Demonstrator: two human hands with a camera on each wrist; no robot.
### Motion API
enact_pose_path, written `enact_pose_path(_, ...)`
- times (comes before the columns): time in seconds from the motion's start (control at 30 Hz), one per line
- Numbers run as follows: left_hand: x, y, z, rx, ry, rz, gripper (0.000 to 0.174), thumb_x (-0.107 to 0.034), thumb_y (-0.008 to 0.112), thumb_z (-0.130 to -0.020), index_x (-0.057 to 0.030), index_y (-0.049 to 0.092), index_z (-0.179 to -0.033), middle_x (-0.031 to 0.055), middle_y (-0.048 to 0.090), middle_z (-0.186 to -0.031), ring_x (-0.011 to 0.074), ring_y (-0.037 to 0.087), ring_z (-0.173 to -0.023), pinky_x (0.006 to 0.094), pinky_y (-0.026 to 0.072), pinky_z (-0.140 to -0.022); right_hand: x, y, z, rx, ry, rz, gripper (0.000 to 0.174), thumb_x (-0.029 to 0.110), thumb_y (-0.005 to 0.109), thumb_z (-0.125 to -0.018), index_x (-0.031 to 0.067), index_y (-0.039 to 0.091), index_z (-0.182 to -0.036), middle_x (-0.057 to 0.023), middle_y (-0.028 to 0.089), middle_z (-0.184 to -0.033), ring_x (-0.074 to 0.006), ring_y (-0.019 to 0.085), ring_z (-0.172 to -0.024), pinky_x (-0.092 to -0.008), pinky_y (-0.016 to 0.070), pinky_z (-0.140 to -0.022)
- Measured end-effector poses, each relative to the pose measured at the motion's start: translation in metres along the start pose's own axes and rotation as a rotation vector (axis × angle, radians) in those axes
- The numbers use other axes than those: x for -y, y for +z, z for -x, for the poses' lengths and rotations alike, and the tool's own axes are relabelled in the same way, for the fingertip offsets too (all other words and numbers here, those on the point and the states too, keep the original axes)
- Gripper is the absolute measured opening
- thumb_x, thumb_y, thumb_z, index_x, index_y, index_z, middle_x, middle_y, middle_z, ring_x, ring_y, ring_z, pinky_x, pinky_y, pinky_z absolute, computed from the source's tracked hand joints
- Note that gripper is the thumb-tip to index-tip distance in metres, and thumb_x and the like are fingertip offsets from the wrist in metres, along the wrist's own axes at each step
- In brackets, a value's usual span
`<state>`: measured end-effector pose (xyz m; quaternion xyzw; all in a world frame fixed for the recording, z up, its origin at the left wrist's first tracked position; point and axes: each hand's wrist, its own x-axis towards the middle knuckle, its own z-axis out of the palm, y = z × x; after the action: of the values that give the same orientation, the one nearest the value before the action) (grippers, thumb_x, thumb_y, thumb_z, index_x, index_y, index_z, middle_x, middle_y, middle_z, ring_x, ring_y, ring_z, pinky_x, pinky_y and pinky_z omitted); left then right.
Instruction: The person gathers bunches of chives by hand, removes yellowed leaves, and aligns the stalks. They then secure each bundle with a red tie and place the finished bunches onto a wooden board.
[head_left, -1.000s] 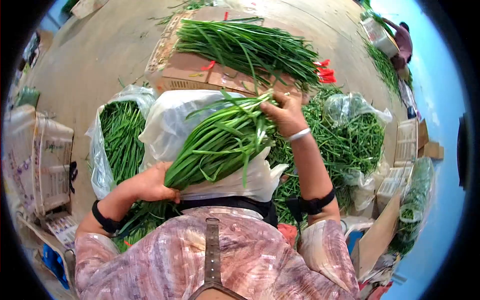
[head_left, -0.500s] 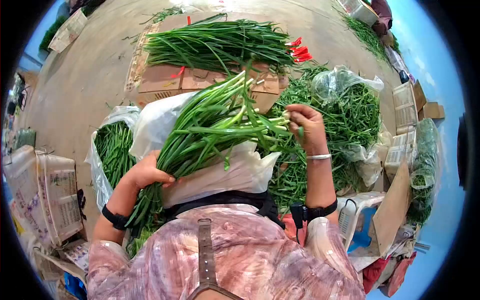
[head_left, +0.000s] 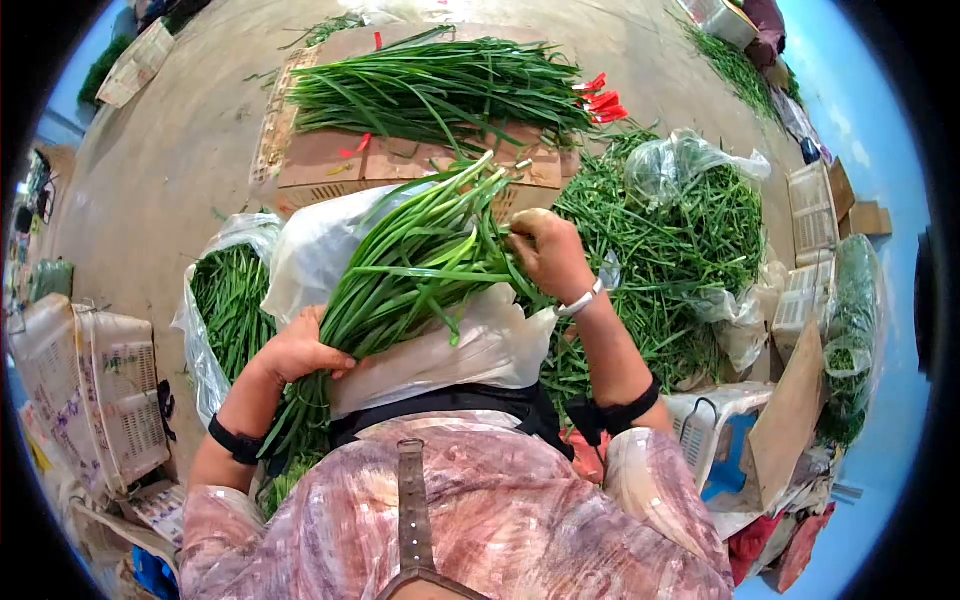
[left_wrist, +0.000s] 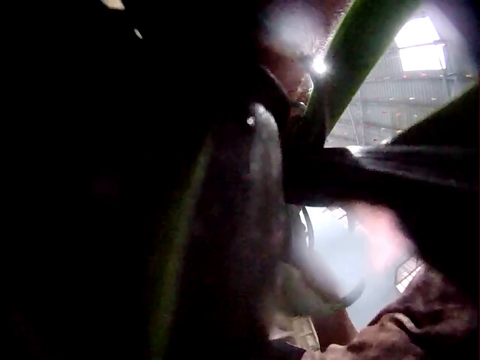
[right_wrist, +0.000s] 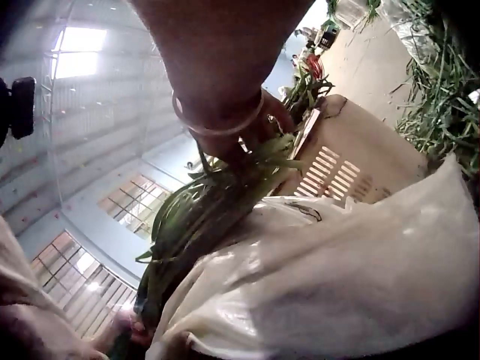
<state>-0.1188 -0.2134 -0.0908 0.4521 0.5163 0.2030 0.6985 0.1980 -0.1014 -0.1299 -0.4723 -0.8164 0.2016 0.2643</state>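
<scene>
A loose bundle of garlic chives (head_left: 415, 270) lies slanted over the lap, its pale stem ends up and to the right. My left hand (head_left: 300, 348) grips its leafy lower part, thumb across the leaves. On the right side of the bundle, my right hand (head_left: 548, 255) has its fingers curled at the stalks, pinching some of them. In the right wrist view that hand (right_wrist: 232, 146) is over the chives (right_wrist: 202, 210), its fingertips partly hidden. Dark leaves close to the lens fill much of the left wrist view. White plastic sheeting (head_left: 440, 350) covers the lap beneath.
Ahead, tied chives (head_left: 430, 90) with red bands lie on a cardboard-topped crate (head_left: 330, 175). An open plastic bag of chives (head_left: 230, 285) stands at left, and a big heap of loose greens (head_left: 660, 250) at right. Plastic crates (head_left: 120, 390) stand further left.
The right hand first drew stalks out to the right, fanning the bundle, then came back left to its stems. The left hand kept its grip. The view shifted early on.
</scene>
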Motion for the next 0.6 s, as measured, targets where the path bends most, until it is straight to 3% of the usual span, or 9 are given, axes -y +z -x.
enact_pose_path(0.1,0.004,-0.003,0.003,0.062,-0.012,0.054,0.032,-0.002,0.067,-0.061,0.0029,0.058,-0.091,0.0107,0.062,-0.074,0.0145,0.053,-0.054,0.0258,0.0426,-0.046,-0.015,0.005,0.006,-0.323,0.206,-0.198,0.007,0.004,0.058,-0.079,-0.0014,0.062,-0.077,-0.0096,0.062,-0.066,-0.0138,0.057,-0.056,-0.0263,0.044,-0.053)
enact_pose_path(0.13,0.005,-0.003,0.002,0.065,-0.012,0.053,0.032,-0.002,0.067,-0.061,0.0029,0.058,-0.091,0.0107,0.062,-0.074,0.0145,0.053,-0.054,0.0258,0.0426,-0.046,-0.027,-0.003,0.005,-0.367,0.234,-0.172,0.01,0.005,0.056,-0.08,-0.0008,0.062,-0.076,-0.0066,0.063,-0.064,-0.0119,0.059,-0.058,-0.025,0.0442,-0.052)
enact_pose_path(0.23,0.006,-0.004,0.001,0.073,-0.003,0.1,0.033,-0.002,0.068,-0.061,0.0029,0.057,-0.092,0.0106,0.062,-0.074,0.0142,0.053,-0.054,0.0261,0.043,-0.046,-0.067,-0.032,0.007,-0.584,0.744,-0.731,0.013,0.01,0.053,-0.084,0.0,0.06,-0.081,-0.0074,0.064,-0.073,-0.0116,0.062,-0.062,-0.0198,0.0437,-0.046)
enact_pose_path(0.27,0.006,-0.004,0.001,0.058,-0.003,0.079,0.033,-0.002,0.068,-0.061,0.0029,0.057,-0.092,0.0106,0.062,-0.074,0.0142,0.054,-0.054,0.0262,0.0432,-0.046,-0.079,-0.041,0.009,-0.622,0.776,-0.791,0.014,0.011,0.054,-0.085,-0.0012,0.059,-0.083,-0.0091,0.064,-0.077,-0.0116,0.062,-0.063,-0.0181,0.0431,-0.043)
enact_pose_path(0.33,0.006,-0.003,0.0,0.04,-0.006,0.058,0.033,-0.001,0.068,-0.061,0.003,0.057,-0.092,0.0106,0.062,-0.074,0.0141,0.054,-0.054,0.0263,0.0433,-0.047,-0.076,-0.053,0.015,-0.52,0.758,-0.787,0.015,0.013,0.056,-0.085,-0.0018,0.059,-0.084,-0.0095,0.064,-0.078,-0.0111,0.062,-0.062,-0.0185,0.0429,-0.044)
enact_pose_path(0.47,0.006,-0.003,-0.001,0.014,-0.028,-0.107,0.034,-0.003,0.068,-0.061,0.0027,0.058,-0.092,0.009,0.063,-0.072,0.0135,0.054,-0.054,0.0273,0.0449,-0.048,0.017,-0.043,-0.016,0.016,0.501,-0.659,0.041,0.021,0.064,-0.08,-0.0059,0.053,-0.109,-0.012,0.065,-0.087,-0.0135,0.064,-0.067,-0.0179,0.0434,-0.047)
enact_pose_path(0.5,0.006,-0.002,-0.002,-0.014,-0.015,-0.227,0.035,-0.004,0.068,-0.061,0.0022,0.058,-0.094,0.0082,0.063,-0.072,0.0133,0.055,-0.054,0.0277,0.0455,-0.048,0.025,-0.027,-0.024,0.059,0.421,-0.507,0.048,0.021,0.067,-0.077,-0.008,0.051,-0.111,-0.0124,0.064,-0.088,-0.0162,0.064,-0.069,-0.0236,0.0481,-0.055)
enact_pose_path(0.53,0.005,-0.001,-0.001,-0.011,-0.014,-0.232,0.035,-0.004,0.068,-0.061,0.0022,0.058,-0.094,0.0082,0.063,-0.072,0.0133,0.055,-0.054,0.0277,0.0455,-0.048,0.004,0.009,-0.026,-0.091,0.169,-0.199,0.051,0.018,0.068,-0.074,-0.0087,0.05,-0.112,-0.0124,0.064,-0.086,-0.018,0.063,-0.07,-0.0293,0.0498,-0.064)
enact_pose_path(0.6,0.003,0.0,0.002,-0.074,0.059,-0.397,0.038,-0.004,0.068,-0.062,0.0018,0.057,-0.097,0.0071,0.063,-0.072,0.0125,0.055,-0.055,0.0282,0.0465,-0.051,0.014,0.015,-0.032,-0.014,0.321,-0.307,0.048,0.017,0.072,-0.069,-0.0087,0.053,-0.106,-0.0156,0.064,-0.077,-0.0214,0.062,-0.068,-0.0313,0.0491,-0.064)
